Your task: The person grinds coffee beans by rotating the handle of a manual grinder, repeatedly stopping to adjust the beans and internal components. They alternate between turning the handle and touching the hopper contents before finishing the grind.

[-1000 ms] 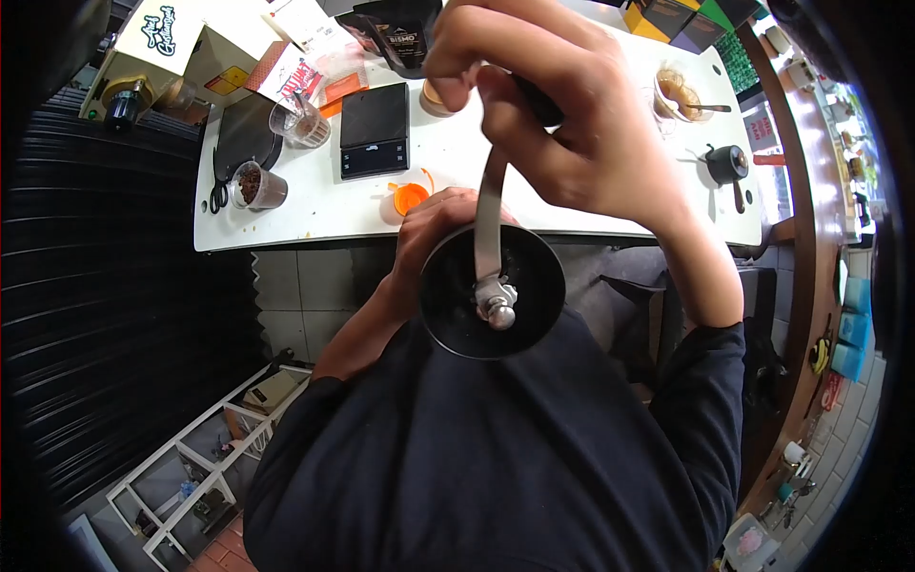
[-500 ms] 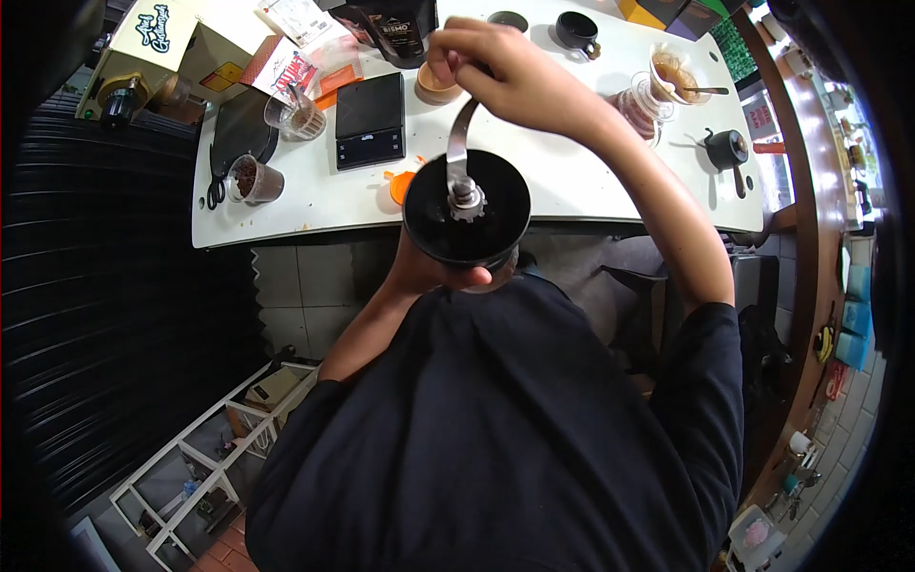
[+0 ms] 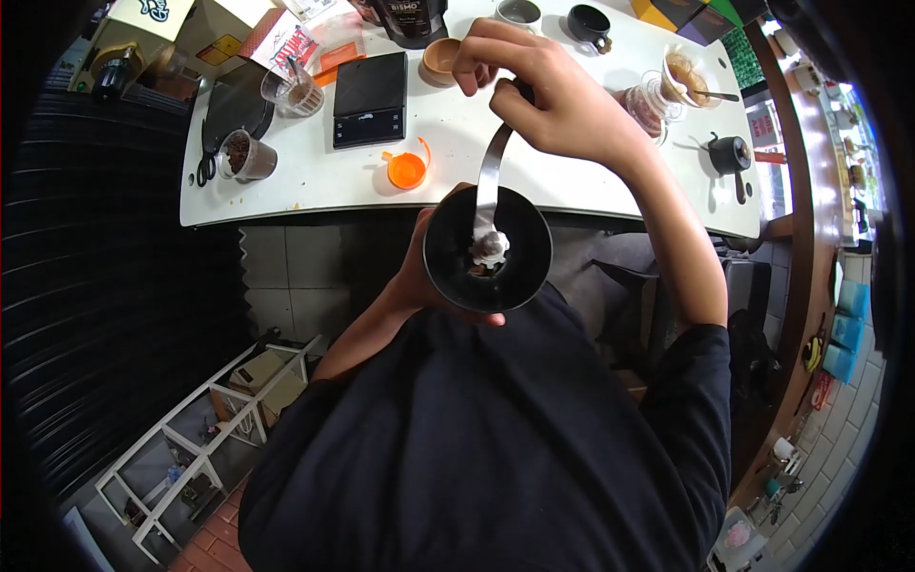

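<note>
My left hand [image 3: 419,272] is wrapped round the side of a black coffee grinder [image 3: 448,253], held close to my body in front of the table's edge. Its round hopper faces up, with a few dark bits around the metal nut at its centre. From there a silver crank arm [image 3: 489,186] rises to a dark knob, mostly hidden by my right hand [image 3: 534,86], whose fingers are closed on it. Beyond the grinder, an orange plastic cap [image 3: 407,171] and a black scale [image 3: 370,100] lie on the white table [image 3: 315,191].
On the left are a cup of dark grounds [image 3: 250,157], a glass [image 3: 297,97] and black scissors [image 3: 205,170]. A wooden bowl [image 3: 440,59], coffee bag [image 3: 412,21] and black cup [image 3: 588,26] stand at the back. A glass dripper [image 3: 681,76] and small black pot [image 3: 729,153] are right.
The grinder has shifted right and closer to my body with my left hand. My right hand has moved right and closer too, with the crank. The orange cap now shows fully.
</note>
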The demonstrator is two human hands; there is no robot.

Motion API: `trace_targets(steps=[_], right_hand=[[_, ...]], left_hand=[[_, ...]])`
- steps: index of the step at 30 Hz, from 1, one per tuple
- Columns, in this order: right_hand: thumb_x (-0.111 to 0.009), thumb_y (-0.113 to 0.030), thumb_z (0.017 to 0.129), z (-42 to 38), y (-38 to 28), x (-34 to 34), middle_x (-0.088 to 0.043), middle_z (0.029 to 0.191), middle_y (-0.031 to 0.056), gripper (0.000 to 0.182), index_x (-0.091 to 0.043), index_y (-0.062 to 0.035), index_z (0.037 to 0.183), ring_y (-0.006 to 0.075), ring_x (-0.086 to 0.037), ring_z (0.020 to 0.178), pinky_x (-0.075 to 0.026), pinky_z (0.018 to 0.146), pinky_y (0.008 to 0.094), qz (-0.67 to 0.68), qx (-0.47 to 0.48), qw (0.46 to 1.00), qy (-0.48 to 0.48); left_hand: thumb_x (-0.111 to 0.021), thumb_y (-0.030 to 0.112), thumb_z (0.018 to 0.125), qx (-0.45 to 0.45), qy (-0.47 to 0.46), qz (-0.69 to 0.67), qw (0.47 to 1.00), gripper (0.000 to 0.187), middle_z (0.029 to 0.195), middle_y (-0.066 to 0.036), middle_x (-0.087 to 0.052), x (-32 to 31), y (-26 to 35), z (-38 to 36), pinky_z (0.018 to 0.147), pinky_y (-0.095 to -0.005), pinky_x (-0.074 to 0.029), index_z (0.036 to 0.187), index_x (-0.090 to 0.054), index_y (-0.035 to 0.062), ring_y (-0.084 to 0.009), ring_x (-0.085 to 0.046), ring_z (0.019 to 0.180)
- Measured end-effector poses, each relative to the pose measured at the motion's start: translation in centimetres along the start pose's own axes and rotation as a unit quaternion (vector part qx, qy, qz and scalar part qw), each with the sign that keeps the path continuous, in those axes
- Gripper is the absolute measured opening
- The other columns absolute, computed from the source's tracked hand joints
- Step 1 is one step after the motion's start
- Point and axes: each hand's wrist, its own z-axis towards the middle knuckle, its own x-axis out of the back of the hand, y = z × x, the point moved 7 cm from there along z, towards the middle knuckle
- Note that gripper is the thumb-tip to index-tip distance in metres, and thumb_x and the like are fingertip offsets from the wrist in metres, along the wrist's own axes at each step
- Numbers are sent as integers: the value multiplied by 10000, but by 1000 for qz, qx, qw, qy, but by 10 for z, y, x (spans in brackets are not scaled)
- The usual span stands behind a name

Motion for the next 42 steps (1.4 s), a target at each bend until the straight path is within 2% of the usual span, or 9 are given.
trace_targets(steps=[8, 14, 20, 22, 27, 30, 34, 35, 42], right_hand=[[-397, 99, 672, -43, -10, -26, -672, 1183, 154, 363, -598, 3, 959, 340, -630, 1151, -485, 986, 406, 170, -42, 984, 31], [-390, 117, 634, -110, -12, -30, -593, 1346, 234, 324, -579, 19, 878, 391, -515, 1336, -413, 1105, 455, 150, -119, 981, 8], [-723, -77, 831, -109, -133, -39, -533, 1374, 233, 132, -620, -49, 910, 432, -485, 1343, -422, 1113, 546, 166, 107, 979, -52], [-695, -120, 849, -105, -159, -69, -599, 1275, 205, 93, -621, -68, 833, 406, -512, 1324, -338, 1182, 536, 224, 191, 952, -81], [-554, -223, 936, -27, -160, -110, -592, 1167, 202, 262, -638, -42, 1106, 378, -546, 1232, -421, 1111, 496, 111, 282, 946, -112], [-534, -103, 912, 11, -103, -115, -584, 1221, 229, 371, -577, -53, 1278, 382, -558, 1197, -496, 977, 442, 103, 176, 950, -237], [-492, 81, 774, -12, -5, -73, -517, 1352, 233, 461, -573, -24, 1215, 387, -555, 1184, -474, 920, 466, 129, -90, 960, -231], [-474, 106, 750, -25, 1, -65, -497, 1380, 228, 450, -565, -21, 1171, 385, -550, 1205, -476, 942, 458, 99, -79, 973, -195], [-592, 64, 803, -124, -54, -29, -466, 1441, 250, 266, -566, -58, 1038, 396, -538, 1281, -493, 1016, 527, 58, -38, 997, -28]], left_hand=[[-967, 515, 458, -56, 41, -47, 996, 971, 1037, -99, -625, -6, 28, -23, 785, -319, -541, 1169, -580, -20, -201, -671, 848], [-988, 404, 493, 341, 101, -343, 869, 1054, 1191, -104, -659, -14, -32, -69, 936, -329, -515, 1330, -515, -28, -132, -627, 1088], [-976, 406, 534, 391, 89, -252, 881, 842, 988, -80, -731, -24, -40, -68, 834, -316, -567, 1182, -621, 1, -123, -685, 892], [-965, 414, 559, 94, 27, 34, 995, 826, 945, -91, -732, -15, -1, -18, 783, -315, -583, 1181, -597, 13, -151, -709, 831], [-976, 440, 525, 289, -72, -134, 945, 864, 949, -74, -723, -47, 2, -14, 760, -324, -590, 1177, -574, 40, -218, -727, 814], [-993, 437, 494, -63, -91, 162, 981, 918, 996, -63, -699, -33, 44, -25, 819, -322, -562, 1195, -564, 28, -189, -698, 911], [-1011, 472, 445, 15, -13, 46, 999, 1174, 1152, -93, -650, -23, -26, -96, 955, -369, -487, 1359, -467, -23, -196, -631, 1089], [-1005, 493, 447, 289, -24, -98, 952, 1205, 1185, -85, -640, -17, -26, -85, 967, -368, -479, 1385, -439, -9, -197, -634, 1087], [-1006, 382, 496, 187, 140, -150, 961, 975, 1157, -106, -679, 3, -26, -78, 891, -335, -543, 1273, -575, -20, -154, -661, 1032]])
